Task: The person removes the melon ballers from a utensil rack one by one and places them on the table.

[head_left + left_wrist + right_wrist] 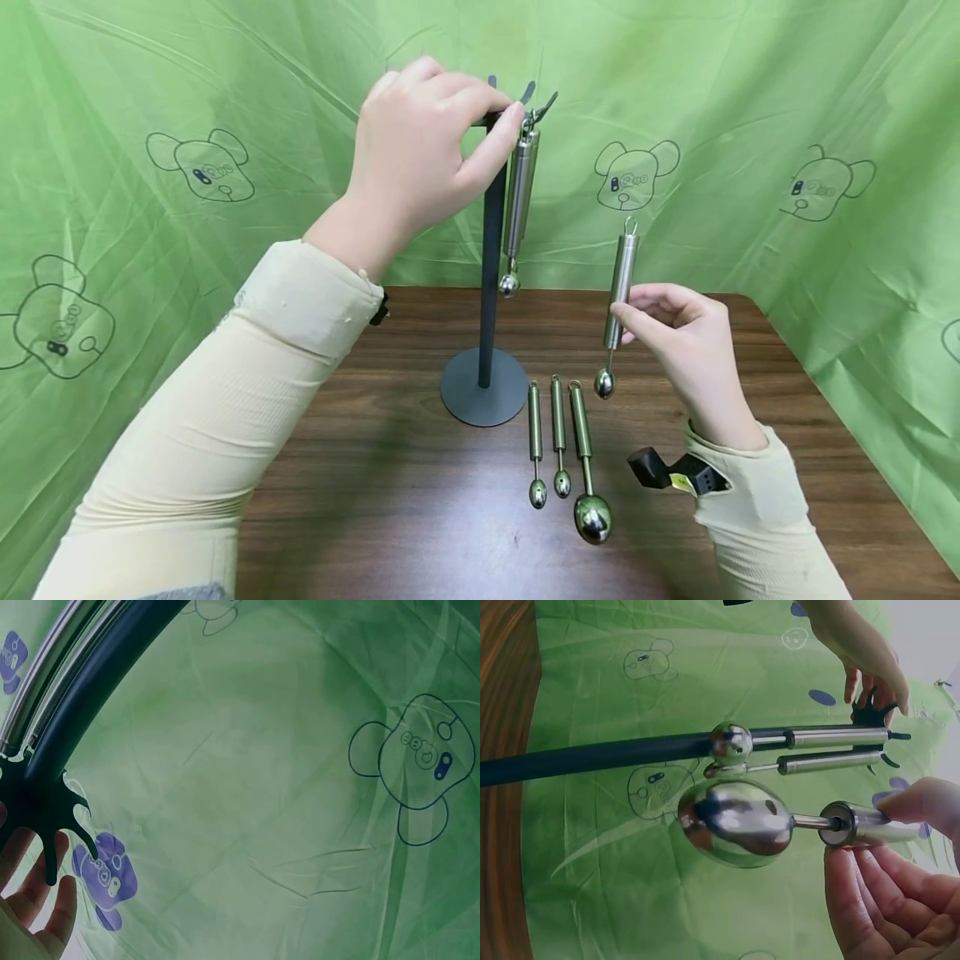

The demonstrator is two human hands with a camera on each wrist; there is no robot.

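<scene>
My left hand (pixel 427 142) grips the hooked top of a dark hanging stand (pixel 488 325); in the left wrist view its fingers (pixel 58 919) lie among the hooks (pixel 51 859). Two steel melon ballers hang from that top, the near one (pixel 836 737) beside the other (pixel 829 763) in the right wrist view. To the stand's right, my right hand (pixel 686 350) pinches the handle of another melon baller (pixel 621 275) between thumb and fingers. It is held nearly upright above the table, loop up and bowl down, apart from the stand.
Three more melon ballers lie side by side on the brown wooden table (pixel 360 500), right of the stand's round base: a small one (pixel 535 425), another small one (pixel 558 417) and a larger one (pixel 593 518). Green cloth (pixel 300 83) printed with bear heads surrounds the table.
</scene>
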